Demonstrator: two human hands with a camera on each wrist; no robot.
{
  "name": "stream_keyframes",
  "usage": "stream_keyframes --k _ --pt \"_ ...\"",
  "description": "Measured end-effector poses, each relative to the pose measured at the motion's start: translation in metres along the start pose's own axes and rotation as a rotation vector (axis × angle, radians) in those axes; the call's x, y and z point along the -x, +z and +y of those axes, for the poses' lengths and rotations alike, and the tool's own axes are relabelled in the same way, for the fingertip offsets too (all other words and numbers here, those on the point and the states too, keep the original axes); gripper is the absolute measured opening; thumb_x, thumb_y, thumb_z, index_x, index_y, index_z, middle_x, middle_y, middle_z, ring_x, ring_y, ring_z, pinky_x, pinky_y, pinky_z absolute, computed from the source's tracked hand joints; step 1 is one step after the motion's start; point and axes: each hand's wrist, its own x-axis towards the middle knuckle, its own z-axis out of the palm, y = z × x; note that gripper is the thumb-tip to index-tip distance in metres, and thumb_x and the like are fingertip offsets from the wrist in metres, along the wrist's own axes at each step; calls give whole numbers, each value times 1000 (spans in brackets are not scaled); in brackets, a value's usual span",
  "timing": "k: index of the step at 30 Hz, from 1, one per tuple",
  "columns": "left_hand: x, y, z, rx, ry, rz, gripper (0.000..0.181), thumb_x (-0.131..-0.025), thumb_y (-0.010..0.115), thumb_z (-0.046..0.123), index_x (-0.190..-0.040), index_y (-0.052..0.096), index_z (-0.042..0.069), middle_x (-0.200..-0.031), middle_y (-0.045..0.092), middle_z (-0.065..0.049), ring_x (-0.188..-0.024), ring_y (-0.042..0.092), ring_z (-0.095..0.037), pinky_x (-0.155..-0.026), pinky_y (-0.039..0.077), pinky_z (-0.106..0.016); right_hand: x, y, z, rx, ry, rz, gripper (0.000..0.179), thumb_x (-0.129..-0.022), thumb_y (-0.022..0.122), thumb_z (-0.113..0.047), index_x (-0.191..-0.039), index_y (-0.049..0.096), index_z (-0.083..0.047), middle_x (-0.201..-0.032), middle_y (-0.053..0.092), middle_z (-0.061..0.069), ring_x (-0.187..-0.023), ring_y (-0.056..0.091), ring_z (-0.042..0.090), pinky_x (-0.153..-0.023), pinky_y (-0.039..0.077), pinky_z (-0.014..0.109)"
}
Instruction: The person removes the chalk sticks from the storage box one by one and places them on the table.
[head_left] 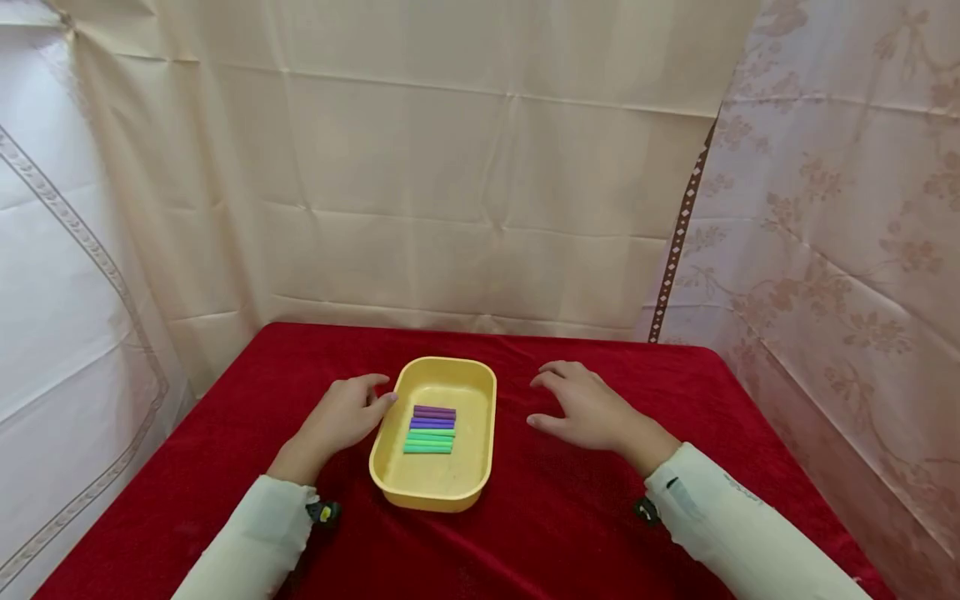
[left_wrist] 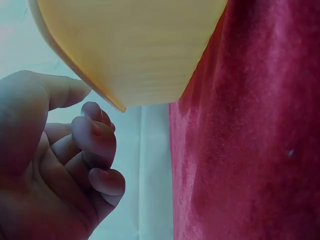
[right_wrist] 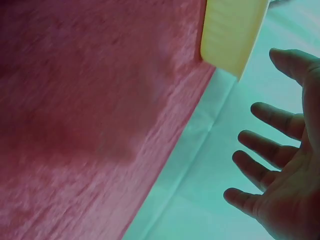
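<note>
A yellow oblong tray (head_left: 474, 475) with raised walls stands on the red cloth. Several thin coloured sticks (head_left: 431, 432) lie side by side in it, from dark purple through violet to light green and teal; their exact kind cannot be told. My left hand (head_left: 347, 415) is at the tray's left side, thumb tip at the rim; whether it touches cannot be told. In the left wrist view the fingers of the left hand (left_wrist: 65, 150) are loosely bent, with nothing held. To the right of the tray, apart from it, my right hand (head_left: 588, 408) hovers with fingers spread and holds nothing.
A red velvety cloth (head_left: 585, 517) covers the table, whose far edge lies close to a beige curtain (head_left: 465, 167). Patterned pale curtains (head_left: 847, 250) hang on the right, and a white one (head_left: 60, 292) on the left.
</note>
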Motion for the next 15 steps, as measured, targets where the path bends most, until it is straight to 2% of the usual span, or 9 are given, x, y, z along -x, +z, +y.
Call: stream_keyframes --k 9,15 --pt "-2 5 -2 -11 29 -17 65 -99 66 30 -154 45 2 -73 59 0 -62 54 -15 -57 48 -30 -14 3 -23 13 -36 -16 51 -91 74 -47 -130 68 -15 -141 58 8 -135 52 29 -114 43 54" --pt "-3 9 -2 -20 64 -21 68 -99 66 29 -156 42 1 -81 63 0 -68 57 -14 -63 50 -30 -23 7 -33 22 -70 -28 52 -91 72 -51 -131 68 -18 -140 59 6 -134 53 27 -114 44 51"
